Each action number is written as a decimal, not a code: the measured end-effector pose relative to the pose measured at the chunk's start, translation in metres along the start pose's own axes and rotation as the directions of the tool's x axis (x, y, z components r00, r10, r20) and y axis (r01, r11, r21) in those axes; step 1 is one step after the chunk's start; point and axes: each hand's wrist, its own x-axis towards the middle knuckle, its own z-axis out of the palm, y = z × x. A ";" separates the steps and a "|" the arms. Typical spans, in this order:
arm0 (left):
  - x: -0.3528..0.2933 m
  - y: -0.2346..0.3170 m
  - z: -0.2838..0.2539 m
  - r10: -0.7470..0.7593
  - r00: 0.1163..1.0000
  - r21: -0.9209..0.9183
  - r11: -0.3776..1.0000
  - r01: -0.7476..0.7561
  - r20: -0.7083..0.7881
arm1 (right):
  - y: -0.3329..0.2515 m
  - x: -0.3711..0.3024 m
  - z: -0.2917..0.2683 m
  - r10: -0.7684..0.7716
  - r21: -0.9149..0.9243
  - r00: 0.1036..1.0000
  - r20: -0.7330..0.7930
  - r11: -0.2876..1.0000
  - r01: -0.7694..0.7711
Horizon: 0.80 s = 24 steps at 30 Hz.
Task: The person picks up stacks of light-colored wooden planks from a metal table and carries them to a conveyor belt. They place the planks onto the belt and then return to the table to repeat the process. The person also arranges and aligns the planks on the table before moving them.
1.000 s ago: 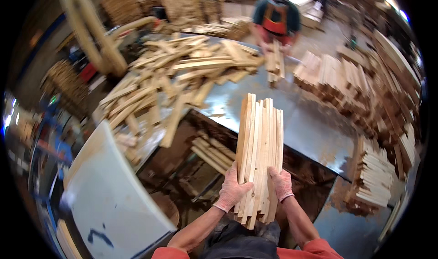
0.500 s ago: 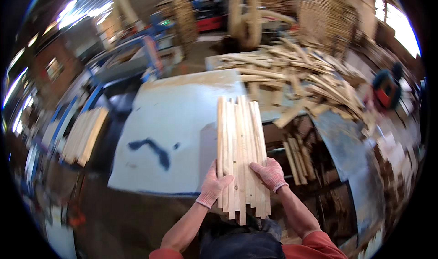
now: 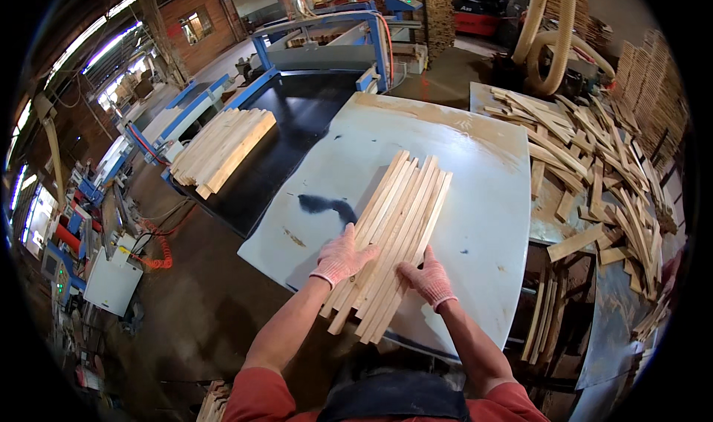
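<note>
A bundle of long pale wooden slats [image 3: 396, 232] lies flat on a white table top [image 3: 483, 199], its near ends hanging over the front edge. My left hand [image 3: 342, 257], in a light knit glove, rests on the bundle's left side. My right hand [image 3: 428, 278], gloved the same way, presses on its lower right side. Both hands lie flat on the slats with fingers spread over the wood.
A second stack of slats [image 3: 223, 149] sits on a black conveyor belt [image 3: 297, 132] of a blue machine at left. A loose heap of wood offcuts [image 3: 594, 154] covers a metal table at right. Beige hoses [image 3: 549, 28] hang behind. Stacked wood lines the far right.
My view has swung left from the offcut heap to the white table. The bundle, held upright before, now lies flat on the table under both hands.
</note>
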 end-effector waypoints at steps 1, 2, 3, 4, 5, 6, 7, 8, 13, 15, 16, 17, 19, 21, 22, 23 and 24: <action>0.010 -0.008 0.000 -0.007 0.999 0.018 1.000 0.008 -0.037 | -0.002 0.015 0.009 0.006 -0.015 1.000 0.020 1.000 -0.005; 0.018 -0.016 -0.002 -0.014 0.997 0.036 0.999 0.017 -0.074 | -0.006 0.028 0.020 0.011 -0.029 0.999 0.040 1.000 -0.010; 0.025 -0.024 -0.003 -0.044 0.995 0.049 0.998 0.049 -0.094 | -0.020 0.037 0.027 0.012 -0.064 0.998 0.065 0.998 -0.008; 0.032 -0.034 -0.006 -0.075 0.991 0.062 0.995 0.083 -0.114 | -0.027 0.047 0.040 0.001 -0.075 0.997 0.075 0.997 0.005; 0.039 -0.045 -0.010 -0.106 0.985 0.075 0.990 0.117 -0.135 | -0.034 0.058 0.056 -0.011 -0.085 0.996 0.086 0.996 0.018; 0.046 -0.056 -0.018 -0.102 0.980 0.093 0.989 0.119 -0.168 | -0.042 0.069 0.070 -0.028 -0.099 0.995 0.094 0.994 0.038; 0.052 -0.067 -0.027 -0.097 0.975 0.111 0.986 0.121 -0.202 | -0.049 0.079 0.086 -0.075 -0.046 0.991 0.112 0.996 0.080; 0.059 -0.082 -0.035 -0.090 0.968 0.131 0.984 0.124 -0.234 | -0.051 0.093 0.107 -0.088 -0.001 0.988 0.125 0.996 0.089; 0.120 -0.184 -0.072 -0.061 0.928 0.197 0.970 0.141 -0.368 | -0.099 0.164 0.214 -0.083 0.023 0.985 0.153 0.996 0.081; 0.144 -0.225 -0.095 -0.061 0.929 0.205 0.968 0.144 -0.364 | -0.120 0.190 0.255 -0.099 0.063 0.984 0.151 0.994 0.090; 0.159 -0.246 -0.105 -0.057 0.928 0.190 0.972 0.136 -0.369 | -0.128 0.207 0.276 -0.098 0.073 0.983 0.157 0.993 0.088; 0.176 -0.267 -0.115 -0.051 0.926 0.177 0.976 0.126 -0.374 | -0.138 0.224 0.297 -0.097 0.084 0.982 0.161 0.993 0.084; 0.209 -0.311 -0.133 -0.045 0.919 0.181 0.976 0.125 -0.392 | -0.161 0.254 0.341 -0.130 0.083 0.981 0.142 0.989 0.120; 0.242 -0.360 -0.148 -0.043 0.907 0.213 0.966 0.144 -0.418 | -0.193 0.280 0.377 -0.069 0.012 0.983 0.170 0.998 0.068; 0.252 -0.374 -0.162 -0.057 0.918 0.233 0.960 0.158 -0.392 | -0.209 0.290 0.393 -0.035 -0.023 0.984 0.175 0.999 0.040; 0.267 -0.391 -0.171 -0.048 0.916 0.247 0.956 0.158 -0.399 | -0.210 0.309 0.416 -0.040 -0.042 0.989 0.142 0.998 0.046; 0.281 -0.406 -0.181 -0.037 0.912 0.261 0.953 0.156 -0.408 | -0.207 0.329 0.436 -0.049 -0.058 0.993 0.112 0.997 0.055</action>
